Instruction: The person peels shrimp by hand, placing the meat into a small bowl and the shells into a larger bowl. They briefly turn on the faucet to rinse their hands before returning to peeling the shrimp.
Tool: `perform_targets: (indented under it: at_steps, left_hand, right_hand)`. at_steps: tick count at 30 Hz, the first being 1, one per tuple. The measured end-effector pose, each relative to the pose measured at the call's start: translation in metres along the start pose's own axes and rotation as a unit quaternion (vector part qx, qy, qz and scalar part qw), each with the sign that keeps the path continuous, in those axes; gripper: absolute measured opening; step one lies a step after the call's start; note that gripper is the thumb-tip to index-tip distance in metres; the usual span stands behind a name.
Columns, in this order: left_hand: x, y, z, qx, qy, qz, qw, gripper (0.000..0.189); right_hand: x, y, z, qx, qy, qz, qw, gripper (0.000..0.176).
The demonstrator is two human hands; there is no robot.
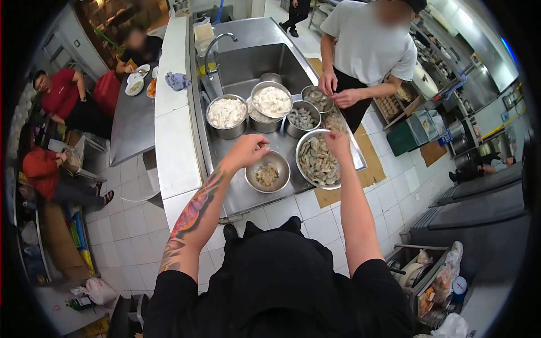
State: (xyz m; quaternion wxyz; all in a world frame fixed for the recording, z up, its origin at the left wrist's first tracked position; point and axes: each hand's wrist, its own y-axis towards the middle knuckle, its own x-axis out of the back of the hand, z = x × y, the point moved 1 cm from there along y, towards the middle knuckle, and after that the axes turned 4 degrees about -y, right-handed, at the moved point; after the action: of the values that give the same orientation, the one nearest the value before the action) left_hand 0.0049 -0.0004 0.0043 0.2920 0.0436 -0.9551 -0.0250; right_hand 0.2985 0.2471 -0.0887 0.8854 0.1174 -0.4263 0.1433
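My left hand (253, 150) is above the back edge of a small steel bowl (248, 180), its fingers pinched together. What it holds, if anything, is too small to make out. Inside that bowl lie a few grey-brown shrimp (267, 174). My right hand (338, 144) is closed at the back right rim of a larger bowl (300, 163) heaped with unpeeled shrimp (319, 160). Whatever its fingers grip is hidden. Behind the bowls stands a steel pot (294, 131) with grey peeled shrimp (301, 117).
Two containers of pale chopped food (226, 112) stand near the sink (256, 62) and its tap (225, 36). Across the counter a co-worker (366, 50) in a white shirt works over another shrimp bowl (317, 100). A tiled ledge (174, 152) borders the left side.
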Motion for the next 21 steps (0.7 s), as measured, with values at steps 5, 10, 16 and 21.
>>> perform_targets:
  at_steps: [5, 10, 16, 21]
  left_hand:
    - [-0.002, 0.002, -0.003, -0.008, 0.024, 0.010, 1.000, 0.031]
    - [-0.002, 0.003, -0.009, -0.001, 0.037, 0.030, 0.999, 0.033]
    - [0.002, 0.000, -0.007, 0.008, 0.044, 0.010, 0.999, 0.032]
    - [0.002, -0.002, -0.006, -0.014, 0.052, 0.002, 0.999, 0.030]
  right_hand:
    - [-0.019, -0.059, 0.007, 0.037, -0.181, 0.014, 0.983, 0.016]
    - [-0.040, -0.075, 0.019, 0.106, -0.281, -0.035, 0.953, 0.019]
    - [-0.046, -0.074, 0.012, 0.080, -0.198, -0.038, 0.976, 0.020]
    - [-0.029, -0.068, -0.012, -0.012, 0.008, -0.096, 0.995, 0.028]
